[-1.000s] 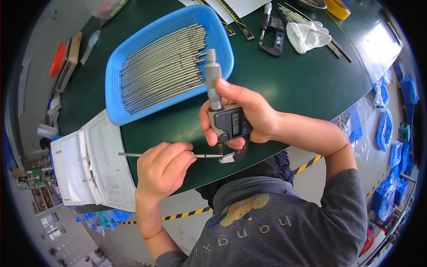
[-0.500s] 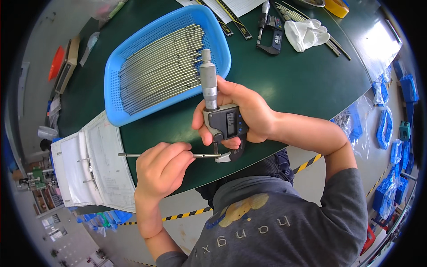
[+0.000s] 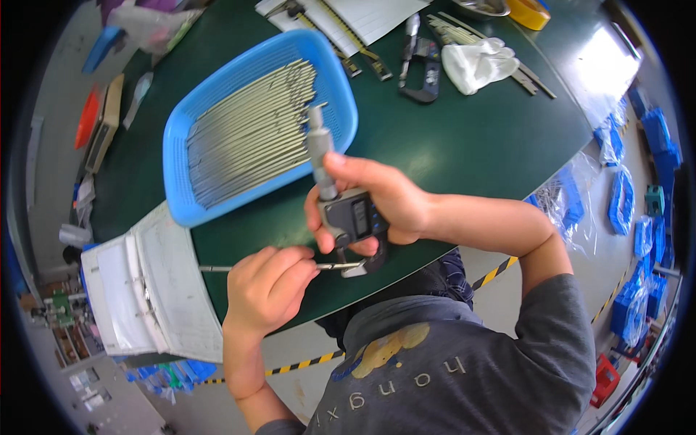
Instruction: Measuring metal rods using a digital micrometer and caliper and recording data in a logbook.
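My right hand (image 3: 391, 197) grips a digital micrometer (image 3: 357, 217) by its dark frame, thumb against the silver thimble, which points up and away. Pinched between the fingers of my left hand (image 3: 264, 290) is a thin metal rod (image 3: 215, 269). One end of it pokes out to the left, and the other reaches between the micrometer's measuring faces. Whether the faces touch the rod is too blurred to tell. Just beyond my hands stands a blue plastic basket (image 3: 174, 163), where many similar metal rods (image 3: 246, 138) lie side by side.
An open ring binder (image 3: 174, 290) lies at the table's left edge. Farther back are a second micrometer (image 3: 420, 69), a white glove (image 3: 478, 65) on loose rods, calipers (image 3: 348, 32) on paper and yellow tape (image 3: 529, 13). Blue bins (image 3: 631, 304) stand off to the right.
The whole view has shifted a little, so the basket and my hands sit lower and the micrometer farther left. My right thumb has come onto the thimble. Both grips stay the same.
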A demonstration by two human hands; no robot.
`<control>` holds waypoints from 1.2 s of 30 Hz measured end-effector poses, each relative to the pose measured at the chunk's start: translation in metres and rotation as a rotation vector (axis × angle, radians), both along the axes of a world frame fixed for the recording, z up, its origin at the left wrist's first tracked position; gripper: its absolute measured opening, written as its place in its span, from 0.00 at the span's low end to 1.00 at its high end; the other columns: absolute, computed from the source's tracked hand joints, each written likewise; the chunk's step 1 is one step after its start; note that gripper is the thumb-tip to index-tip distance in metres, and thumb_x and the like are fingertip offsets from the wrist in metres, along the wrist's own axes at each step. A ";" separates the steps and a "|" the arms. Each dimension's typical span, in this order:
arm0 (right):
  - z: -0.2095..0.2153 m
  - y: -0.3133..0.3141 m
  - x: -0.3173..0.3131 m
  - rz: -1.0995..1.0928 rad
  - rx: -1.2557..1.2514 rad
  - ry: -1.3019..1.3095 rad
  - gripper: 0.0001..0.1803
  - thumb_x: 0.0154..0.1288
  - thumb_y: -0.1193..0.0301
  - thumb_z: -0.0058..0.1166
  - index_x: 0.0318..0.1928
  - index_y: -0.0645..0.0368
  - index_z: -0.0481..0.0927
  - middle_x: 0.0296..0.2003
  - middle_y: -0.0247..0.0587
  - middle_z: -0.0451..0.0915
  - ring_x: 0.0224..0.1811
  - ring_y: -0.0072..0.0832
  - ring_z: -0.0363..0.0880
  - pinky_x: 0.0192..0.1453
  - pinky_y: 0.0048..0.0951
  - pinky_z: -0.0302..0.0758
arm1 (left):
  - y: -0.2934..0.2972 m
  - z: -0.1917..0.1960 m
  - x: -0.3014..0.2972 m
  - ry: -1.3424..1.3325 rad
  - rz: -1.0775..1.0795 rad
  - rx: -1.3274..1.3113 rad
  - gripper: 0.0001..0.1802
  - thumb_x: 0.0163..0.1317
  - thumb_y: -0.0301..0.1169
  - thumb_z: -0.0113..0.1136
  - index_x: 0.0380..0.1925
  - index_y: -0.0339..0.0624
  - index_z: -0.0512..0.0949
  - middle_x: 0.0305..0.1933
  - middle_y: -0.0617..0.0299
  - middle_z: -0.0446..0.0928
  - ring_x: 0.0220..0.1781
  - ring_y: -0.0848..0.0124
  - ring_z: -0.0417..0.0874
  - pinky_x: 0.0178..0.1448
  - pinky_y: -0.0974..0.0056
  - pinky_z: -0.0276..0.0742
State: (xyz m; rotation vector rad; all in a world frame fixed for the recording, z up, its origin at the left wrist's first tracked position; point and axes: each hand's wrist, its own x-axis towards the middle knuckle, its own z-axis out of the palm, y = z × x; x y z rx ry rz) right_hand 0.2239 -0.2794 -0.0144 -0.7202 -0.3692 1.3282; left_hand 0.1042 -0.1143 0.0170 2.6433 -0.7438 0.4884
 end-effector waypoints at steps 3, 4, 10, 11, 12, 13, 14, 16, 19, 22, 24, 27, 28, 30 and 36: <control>-0.008 -0.001 0.001 -0.014 0.019 -0.037 0.38 0.61 0.39 0.28 0.34 0.65 0.73 0.24 0.43 0.77 0.10 0.22 0.64 0.14 0.19 0.61 | -0.002 -0.003 0.005 0.009 -0.029 0.009 0.11 0.35 0.22 0.63 0.23 0.39 0.73 0.27 0.63 0.74 0.20 0.68 0.72 0.21 0.67 0.66; -0.011 -0.005 0.004 -0.037 0.010 -0.065 0.39 0.62 0.39 0.26 0.35 0.65 0.73 0.24 0.43 0.77 0.10 0.22 0.64 0.14 0.19 0.62 | -0.004 -0.007 0.010 0.025 -0.032 0.005 0.11 0.35 0.22 0.63 0.23 0.39 0.73 0.28 0.63 0.74 0.20 0.68 0.72 0.21 0.67 0.67; 0.026 -0.020 0.023 -0.098 0.090 -0.084 0.44 0.60 0.36 0.17 0.44 0.67 0.71 0.26 0.45 0.77 0.11 0.23 0.65 0.16 0.20 0.64 | 0.004 0.019 0.020 -0.078 -0.024 0.017 0.13 0.35 0.22 0.65 0.24 0.40 0.73 0.28 0.61 0.76 0.21 0.66 0.75 0.22 0.66 0.68; 0.028 -0.031 0.034 -0.166 0.122 -0.113 0.36 0.63 0.43 0.27 0.47 0.66 0.68 0.29 0.47 0.77 0.12 0.24 0.67 0.17 0.20 0.66 | 0.007 0.021 0.028 -0.077 -0.006 0.009 0.12 0.37 0.21 0.64 0.24 0.40 0.72 0.28 0.60 0.76 0.23 0.64 0.76 0.24 0.65 0.70; 0.031 -0.046 0.045 -0.314 0.109 -0.128 0.31 0.62 0.49 0.32 0.48 0.65 0.67 0.31 0.47 0.76 0.13 0.24 0.68 0.18 0.20 0.67 | 0.010 0.020 0.041 -0.113 -0.018 -0.031 0.12 0.38 0.20 0.64 0.24 0.40 0.72 0.28 0.59 0.76 0.24 0.63 0.76 0.25 0.64 0.71; 0.033 -0.063 0.053 -0.456 0.092 -0.142 0.26 0.61 0.54 0.38 0.49 0.64 0.66 0.32 0.48 0.76 0.14 0.25 0.69 0.18 0.21 0.68 | 0.012 0.019 0.055 -0.146 -0.024 -0.078 0.11 0.39 0.20 0.63 0.24 0.39 0.72 0.28 0.59 0.76 0.25 0.62 0.76 0.26 0.64 0.71; 0.033 -0.084 0.061 -0.598 0.027 -0.241 0.23 0.59 0.59 0.41 0.49 0.63 0.66 0.33 0.47 0.75 0.15 0.25 0.70 0.19 0.22 0.69 | 0.009 0.018 0.070 -0.102 -0.036 -0.144 0.11 0.40 0.19 0.62 0.24 0.39 0.71 0.27 0.59 0.75 0.26 0.61 0.77 0.28 0.63 0.72; 0.036 -0.122 0.082 -0.853 -0.166 -0.423 0.20 0.57 0.65 0.46 0.49 0.62 0.66 0.32 0.44 0.74 0.16 0.25 0.71 0.19 0.24 0.70 | 0.009 0.017 0.096 0.015 -0.013 -0.221 0.09 0.42 0.20 0.61 0.24 0.39 0.71 0.27 0.59 0.74 0.27 0.61 0.76 0.29 0.64 0.72; 0.039 -0.170 0.111 -1.028 -0.349 -0.497 0.16 0.59 0.68 0.47 0.47 0.61 0.68 0.31 0.40 0.74 0.15 0.23 0.70 0.18 0.23 0.71 | 0.014 0.013 0.120 0.234 0.078 -0.199 0.07 0.45 0.22 0.60 0.25 0.39 0.71 0.29 0.58 0.74 0.28 0.60 0.76 0.32 0.64 0.72; 0.033 -0.208 0.143 -1.124 -0.620 -0.624 0.15 0.61 0.64 0.49 0.44 0.60 0.72 0.27 0.36 0.73 0.14 0.19 0.69 0.17 0.19 0.69 | 0.020 0.002 0.125 0.303 0.116 -0.228 0.06 0.48 0.23 0.59 0.25 0.39 0.72 0.30 0.59 0.74 0.30 0.60 0.76 0.34 0.63 0.72; 0.025 -0.225 0.165 -1.162 -0.844 -0.704 0.15 0.60 0.63 0.50 0.42 0.60 0.74 0.22 0.34 0.72 0.13 0.19 0.68 0.15 0.18 0.68 | 0.022 -0.005 0.123 0.256 0.104 -0.252 0.05 0.48 0.23 0.58 0.26 0.39 0.72 0.30 0.59 0.74 0.31 0.60 0.76 0.35 0.62 0.72; 0.009 -0.249 0.200 -1.150 -1.040 -0.758 0.14 0.57 0.63 0.51 0.34 0.63 0.75 0.16 0.36 0.71 0.07 0.20 0.65 0.09 0.19 0.64 | 0.026 -0.009 0.107 0.180 0.164 -0.245 0.06 0.49 0.27 0.59 0.26 0.39 0.72 0.29 0.59 0.73 0.32 0.60 0.76 0.35 0.61 0.72; 0.005 -0.254 0.207 -1.126 -1.082 -0.782 0.14 0.56 0.63 0.51 0.32 0.63 0.76 0.15 0.36 0.70 0.06 0.20 0.65 0.09 0.19 0.63 | 0.025 -0.004 0.098 0.132 0.204 -0.181 0.08 0.49 0.30 0.60 0.25 0.40 0.72 0.29 0.60 0.73 0.33 0.61 0.76 0.35 0.60 0.72; 0.002 -0.267 0.221 -1.093 -1.122 -0.817 0.14 0.55 0.63 0.51 0.29 0.63 0.76 0.13 0.36 0.70 0.06 0.21 0.64 0.08 0.20 0.62 | 0.022 0.005 0.080 0.141 0.222 -0.088 0.12 0.47 0.37 0.62 0.25 0.42 0.73 0.29 0.61 0.73 0.35 0.61 0.75 0.36 0.60 0.72; -0.002 -0.268 0.243 -0.985 -1.461 -0.997 0.17 0.48 0.59 0.54 0.21 0.62 0.77 0.12 0.37 0.72 0.08 0.24 0.68 0.12 0.24 0.65 | 0.026 -0.022 0.071 0.012 0.380 0.168 0.14 0.34 0.33 0.67 0.14 0.44 0.68 0.18 0.66 0.67 0.22 0.66 0.74 0.22 0.63 0.69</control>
